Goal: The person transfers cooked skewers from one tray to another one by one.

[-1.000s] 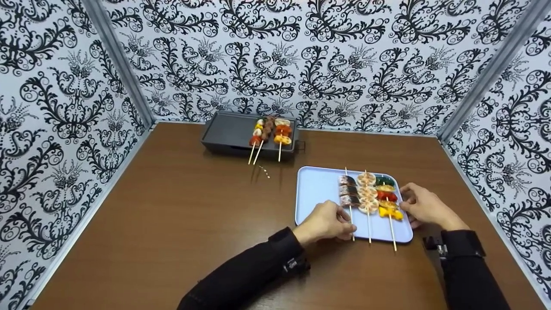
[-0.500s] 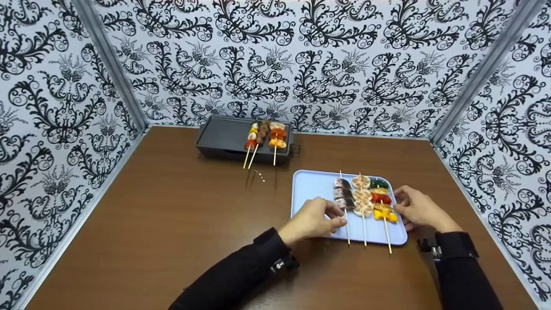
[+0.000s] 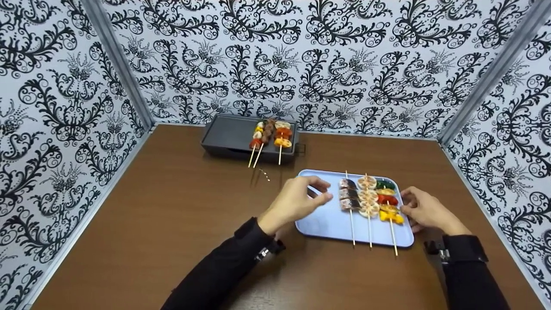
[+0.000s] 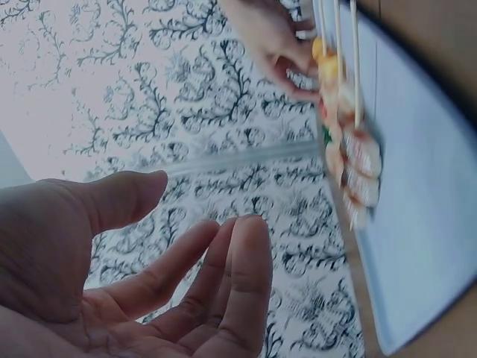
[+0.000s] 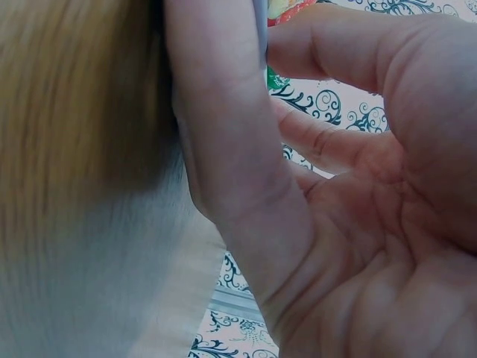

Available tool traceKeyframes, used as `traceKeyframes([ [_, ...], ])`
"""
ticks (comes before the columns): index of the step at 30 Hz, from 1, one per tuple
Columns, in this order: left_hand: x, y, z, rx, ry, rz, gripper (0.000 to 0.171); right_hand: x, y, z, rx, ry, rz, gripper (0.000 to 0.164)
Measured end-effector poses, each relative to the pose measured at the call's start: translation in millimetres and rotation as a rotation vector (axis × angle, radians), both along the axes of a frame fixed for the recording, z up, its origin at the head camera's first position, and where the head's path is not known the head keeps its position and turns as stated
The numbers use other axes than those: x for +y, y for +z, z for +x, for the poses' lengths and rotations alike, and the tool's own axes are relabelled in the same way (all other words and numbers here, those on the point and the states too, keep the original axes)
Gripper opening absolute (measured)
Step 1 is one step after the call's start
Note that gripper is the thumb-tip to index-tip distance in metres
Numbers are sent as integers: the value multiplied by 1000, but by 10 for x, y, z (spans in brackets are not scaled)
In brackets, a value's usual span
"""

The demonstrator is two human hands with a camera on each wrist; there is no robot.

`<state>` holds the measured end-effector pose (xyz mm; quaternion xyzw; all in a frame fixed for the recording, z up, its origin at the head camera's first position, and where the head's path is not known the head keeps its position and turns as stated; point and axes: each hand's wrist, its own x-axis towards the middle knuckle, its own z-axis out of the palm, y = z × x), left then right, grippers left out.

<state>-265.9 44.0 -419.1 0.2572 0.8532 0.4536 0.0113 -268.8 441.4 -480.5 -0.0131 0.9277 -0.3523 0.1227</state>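
A pale blue tray [image 3: 318,226] lies on the table with three skewers on its right half. One skewer [image 3: 348,193] carries dark-skinned fish-like chunks, another [image 3: 367,193] pale round slices with brown marks. The rightmost skewer [image 3: 388,200] has green, red and yellow pieces. My left hand [image 3: 297,199] is over the tray's left part, thumb and fingers spread apart; in the left wrist view the left hand [image 4: 164,268] holds nothing. My right hand [image 3: 430,211] grips the tray's right edge between thumb and fingers; the right wrist view shows a finger [image 5: 223,112] along the rim.
A dark grey grill [image 3: 232,133] stands at the back, with three skewers [image 3: 270,133] on its right side, sticks pointing out over its front edge. Patterned panels [image 3: 267,56] enclose the brown table [image 3: 181,198] at the back and both sides.
My left hand has let go of the fish-like skewer's stick and moved left and up over the tray. The right hand stays at the tray's right edge.
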Motion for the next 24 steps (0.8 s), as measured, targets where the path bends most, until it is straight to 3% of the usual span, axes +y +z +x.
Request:
traceKeyframes([
  [13,-493,209,-185,182,203,87,34,-12,9,12,-13,-3,-20,47],
  [24,-828,233,-384,261,369,32,54,-11,4,1,-11,-5,-11,46],
])
